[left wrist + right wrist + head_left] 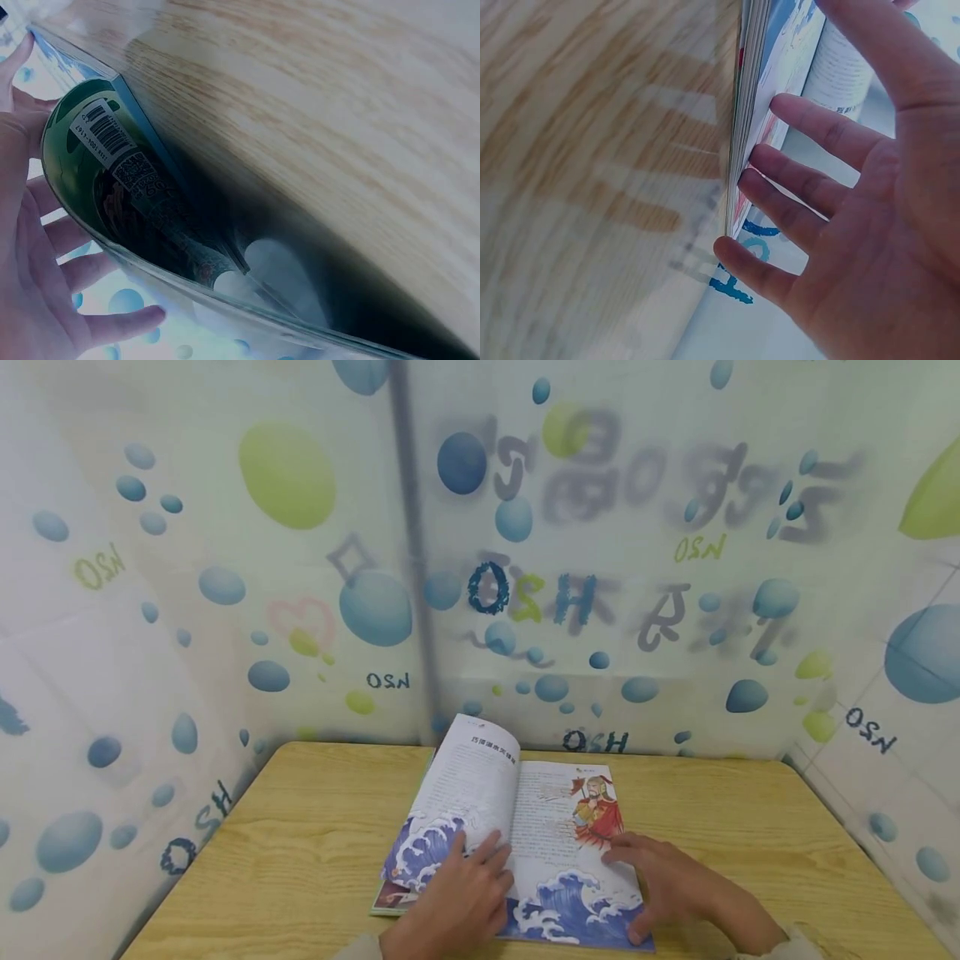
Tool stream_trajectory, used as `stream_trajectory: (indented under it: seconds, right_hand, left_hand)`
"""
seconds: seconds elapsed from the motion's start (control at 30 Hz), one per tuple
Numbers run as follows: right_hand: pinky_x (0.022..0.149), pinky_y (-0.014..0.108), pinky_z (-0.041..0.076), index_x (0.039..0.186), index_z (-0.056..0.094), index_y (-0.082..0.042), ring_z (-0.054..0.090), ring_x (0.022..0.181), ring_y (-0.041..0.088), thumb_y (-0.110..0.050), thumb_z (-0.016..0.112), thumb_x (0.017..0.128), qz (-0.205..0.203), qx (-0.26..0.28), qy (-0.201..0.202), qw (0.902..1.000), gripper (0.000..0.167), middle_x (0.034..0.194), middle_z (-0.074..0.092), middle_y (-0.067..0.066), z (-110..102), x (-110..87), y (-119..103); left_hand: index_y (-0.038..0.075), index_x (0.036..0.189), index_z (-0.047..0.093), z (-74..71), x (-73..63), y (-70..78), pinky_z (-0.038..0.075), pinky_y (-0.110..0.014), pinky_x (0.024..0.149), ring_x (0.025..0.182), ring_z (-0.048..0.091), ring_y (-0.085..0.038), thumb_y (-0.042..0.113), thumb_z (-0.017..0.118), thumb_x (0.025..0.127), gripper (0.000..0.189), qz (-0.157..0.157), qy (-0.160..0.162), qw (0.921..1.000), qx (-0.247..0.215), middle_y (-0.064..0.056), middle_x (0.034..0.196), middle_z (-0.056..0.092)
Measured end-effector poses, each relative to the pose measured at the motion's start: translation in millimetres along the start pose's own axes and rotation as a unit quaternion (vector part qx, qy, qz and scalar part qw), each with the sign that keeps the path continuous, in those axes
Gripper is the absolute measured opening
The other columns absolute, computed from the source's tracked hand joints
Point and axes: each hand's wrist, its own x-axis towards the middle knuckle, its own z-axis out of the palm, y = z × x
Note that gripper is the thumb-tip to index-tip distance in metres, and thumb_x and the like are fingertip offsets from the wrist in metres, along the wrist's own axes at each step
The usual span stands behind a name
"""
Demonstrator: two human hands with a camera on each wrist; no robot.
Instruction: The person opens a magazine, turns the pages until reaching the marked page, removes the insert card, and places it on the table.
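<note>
An illustrated book lies spread on the table, with blue waves along the page bottoms and a red-robed figure on the right page. Its left page curves upward. My left hand rests on the lower left page near the fold, fingers spread. In the left wrist view, that hand lies beside the bowed green back cover, which bears a barcode. My right hand is at the right page's outer edge. The right wrist view shows its fingers extended along the stacked page edges, touching the book.
The wood-grain table extends on both sides of the book. Behind it and at the sides hangs a pale curtain printed with blue and green drops and H2O lettering.
</note>
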Motion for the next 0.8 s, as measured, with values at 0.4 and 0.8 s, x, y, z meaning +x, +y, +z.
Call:
stream_trajectory:
  seconds: [0.4,0.8]
  right_hand:
    - [0.099,0.072,0.034,0.138,0.057,-0.015,0.040,0.133,0.050,-0.058,0.086,0.061,0.023,0.009,-0.018,0.9995,0.093,0.149,0.045,0.018,3.3,-2.6,0.9]
    - [0.099,0.068,0.038,0.139,0.059,-0.012,0.043,0.133,0.048,-0.064,0.081,0.062,-0.005,0.000,-0.006,1.0000,0.095,0.148,0.047,0.020,4.1,-3.1,3.9]
  left_hand:
    - [0.021,0.112,0.072,1.5,0.6,-0.6,0.049,-0.060,0.092,0.134,0.050,-0.024,0.035,0.059,0.094,0.026,-0.031,-0.038,0.9947,-0.091,-0.001,0.138,0.059]
    - [0.020,0.108,0.071,2.4,2.6,-2.3,0.050,-0.062,0.088,0.132,0.051,-0.025,0.032,0.060,0.093,0.022,-0.030,-0.032,0.9933,-0.107,-0.003,0.137,0.060]
